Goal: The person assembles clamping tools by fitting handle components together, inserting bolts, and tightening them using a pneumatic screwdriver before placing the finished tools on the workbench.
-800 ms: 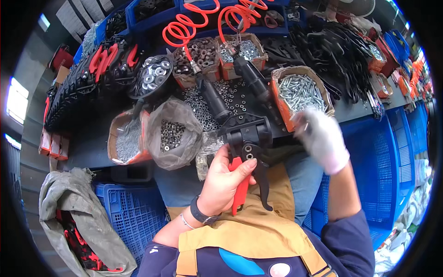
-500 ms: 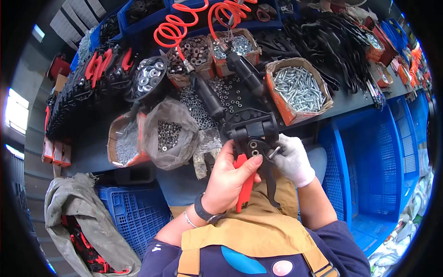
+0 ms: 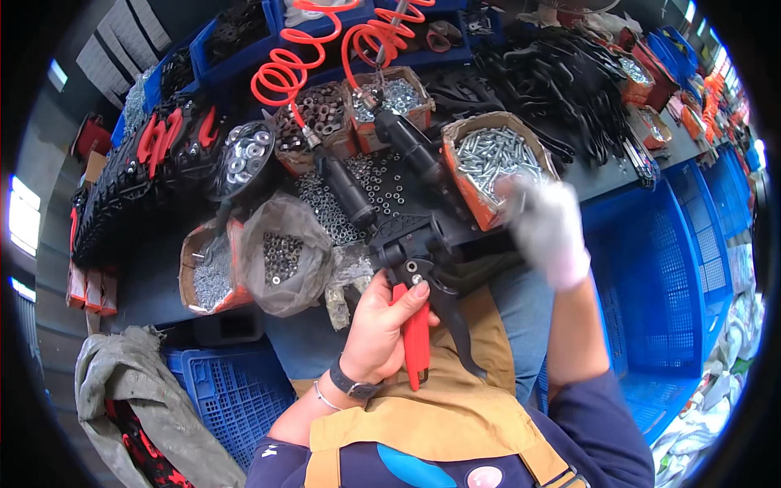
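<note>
My bare left hand (image 3: 381, 329) is closed round the red handle of a black hand tool with a curved black lever (image 3: 457, 321); the thumb presses near small round fittings on its body. My right hand (image 3: 549, 232), in a white glove, is over the near right edge of a carton of silver bolts (image 3: 500, 154). Motion smears its fingers, so I cannot tell what they grip. Two black air screwdrivers (image 3: 348, 193) on coiled red hoses lie just beyond the tool.
Loose nuts (image 3: 325, 199) lie on the bench beside a clear bag of nuts (image 3: 285, 256) and a carton of small metal parts (image 3: 213, 276). Black levers (image 3: 561, 106) are piled at the back right. Blue crates (image 3: 651, 285) stand to the right; black-and-red tools (image 3: 138, 179) fill the left.
My right hand has left the tool and moved right and away to the bolt carton. My left hand still holds the tool, which sits slightly lower and further left in view.
</note>
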The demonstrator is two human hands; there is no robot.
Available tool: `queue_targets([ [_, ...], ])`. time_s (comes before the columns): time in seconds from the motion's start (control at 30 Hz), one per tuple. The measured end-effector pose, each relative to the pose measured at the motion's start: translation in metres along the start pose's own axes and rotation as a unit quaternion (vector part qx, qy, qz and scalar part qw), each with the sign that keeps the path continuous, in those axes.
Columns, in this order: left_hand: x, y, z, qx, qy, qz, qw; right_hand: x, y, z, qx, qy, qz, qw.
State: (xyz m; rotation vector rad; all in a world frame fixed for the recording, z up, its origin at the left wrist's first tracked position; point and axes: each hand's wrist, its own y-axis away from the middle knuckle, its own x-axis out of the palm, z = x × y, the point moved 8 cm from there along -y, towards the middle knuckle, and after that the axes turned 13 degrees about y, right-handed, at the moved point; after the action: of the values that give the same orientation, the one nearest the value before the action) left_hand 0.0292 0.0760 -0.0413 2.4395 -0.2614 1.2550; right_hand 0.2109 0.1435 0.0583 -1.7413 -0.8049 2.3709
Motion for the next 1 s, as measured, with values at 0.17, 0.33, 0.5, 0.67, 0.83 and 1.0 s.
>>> queue_targets([
  [0.17, 0.011, 0.002, 0.013, -0.024, -0.010, 0.005, 1.000, 0.044, -0.077, -0.097, 0.096, 0.303, 0.140, 0.938],
  [0.33, 0.000, 0.007, -0.003, 0.004, 0.038, -0.015, 0.999, 0.060, -0.084, -0.087, 0.026, 0.334, 0.165, 0.928],
  [0.5, -0.014, 0.006, -0.016, 0.023, 0.064, -0.018, 0.998, -0.007, -0.046, -0.014, -0.029, 0.152, -0.082, 0.985],
  [0.67, 0.008, 0.010, -0.017, -0.013, 0.346, 0.284, 0.894, -0.009, 0.018, 0.081, 0.015, -0.348, -0.066, 0.935],
  [0.83, 0.006, 0.020, -0.006, -0.071, 0.389, 0.317, 0.862, -0.005, 0.025, 0.113, -0.018, -0.454, -0.044, 0.890],
  [1.0, 0.006, 0.029, 0.000, -0.073, 0.404, 0.289, 0.865, 0.004, 0.015, 0.116, -0.020, -0.479, 0.034, 0.877],
])
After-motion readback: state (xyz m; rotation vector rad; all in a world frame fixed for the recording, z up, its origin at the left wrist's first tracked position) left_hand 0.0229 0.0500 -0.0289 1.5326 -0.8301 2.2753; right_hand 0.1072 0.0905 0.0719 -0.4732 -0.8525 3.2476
